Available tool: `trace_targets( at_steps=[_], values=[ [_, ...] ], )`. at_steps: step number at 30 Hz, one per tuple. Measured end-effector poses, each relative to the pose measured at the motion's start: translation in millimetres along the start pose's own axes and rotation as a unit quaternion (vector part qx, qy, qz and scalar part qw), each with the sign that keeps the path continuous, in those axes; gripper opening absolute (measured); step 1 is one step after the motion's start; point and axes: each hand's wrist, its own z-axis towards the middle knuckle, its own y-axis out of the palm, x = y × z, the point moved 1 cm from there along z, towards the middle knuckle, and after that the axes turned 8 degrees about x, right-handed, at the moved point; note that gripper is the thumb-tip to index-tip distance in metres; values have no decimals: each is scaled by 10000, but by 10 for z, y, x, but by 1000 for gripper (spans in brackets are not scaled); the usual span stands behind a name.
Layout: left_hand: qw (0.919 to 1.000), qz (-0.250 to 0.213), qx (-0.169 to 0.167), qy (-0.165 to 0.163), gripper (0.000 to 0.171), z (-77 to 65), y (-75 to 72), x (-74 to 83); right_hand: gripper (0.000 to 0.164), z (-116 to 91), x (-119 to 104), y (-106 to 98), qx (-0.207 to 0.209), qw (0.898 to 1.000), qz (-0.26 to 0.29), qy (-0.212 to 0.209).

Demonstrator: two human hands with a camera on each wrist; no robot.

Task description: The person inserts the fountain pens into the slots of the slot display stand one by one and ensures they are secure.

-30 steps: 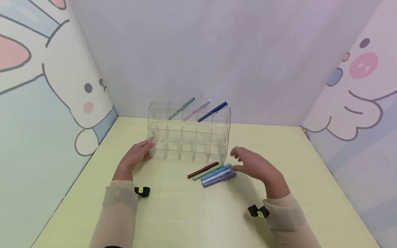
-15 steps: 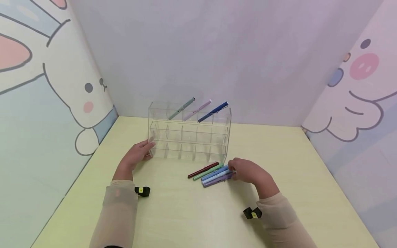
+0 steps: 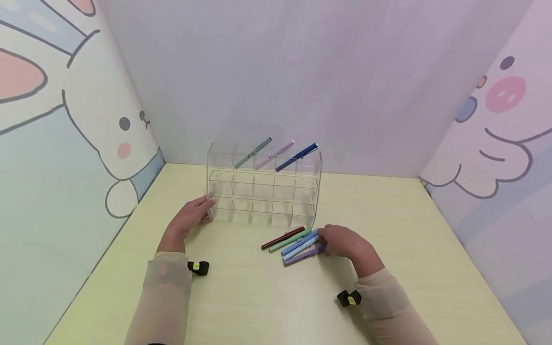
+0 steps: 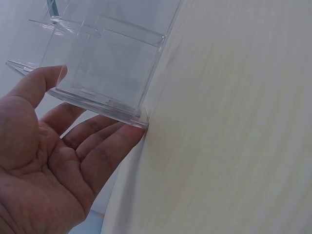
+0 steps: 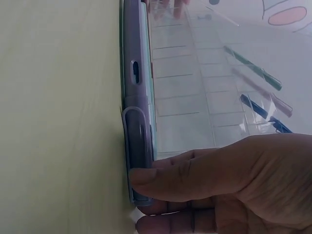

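Head view: pale yellow table [image 3: 241, 302] with smooth, faintly grained top; plain lilac-grey back wall [image 3: 280, 72] behind; rabbit mural [image 3: 86, 124] to the left, pink-snouted mural [image 3: 496, 124] to the right; clear tiered rack [image 3: 263, 184] upright on table; in its top tier, one per compartment, slanted: grey-green pen [image 3: 253, 153], lilac pen [image 3: 274, 155], dark blue pen [image 3: 296, 157]; on table before rack: dark red pen [image 3: 282, 238], green pen [image 3: 288, 241], blue pen [image 3: 297, 245], light blue pen [image 3: 299, 251], purple pen [image 3: 300, 257]; left hand [image 3: 189, 217] at rack's left end; right hand [image 3: 343, 241] at pens' right ends; beige sleeves [image 3: 166, 297]

Left wrist: half-closed grip on rack's end panel, thumb and curled fingers on opposite sides; streaky pale tabletop alongside

Right wrist: near-closed pinch on purple pen's cap, thumb over clip; pen along tabletop, contact unclear; rack beyond, bit of mural top right
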Motion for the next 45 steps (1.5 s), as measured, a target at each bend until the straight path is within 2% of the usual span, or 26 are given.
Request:
trace_targets(
  at_steps=[7, 13, 22, 28, 38, 45],
  values=[
    [10000, -30, -36, -30, 73, 0, 0, -20, 16, -2, 12, 17, -72, 10000, 64, -23],
    [10000, -8, -41, -32, 75, -7, 2, -32, 18, -12, 36, 16, -235, 9993, 255, 138],
    [10000, 26, -26, 49, 72, -3, 7, -33, 14, -90, 109, -116, -289, 9958, 772, 397],
    [10000, 6, -28, 75, 74, -1, 10, -31, 11, -144, 126, -244, -301, 9918, 1203, 301],
    [9999, 33, -5, 100, 71, -13, 11, -12, 9, -235, 73, -471, 205, 9831, 1817, -21],
    [9999, 22, 0, 103, 70, -23, 18, 3, 9, -284, 23, -548, 364, 9782, 2019, -330]
  ],
)
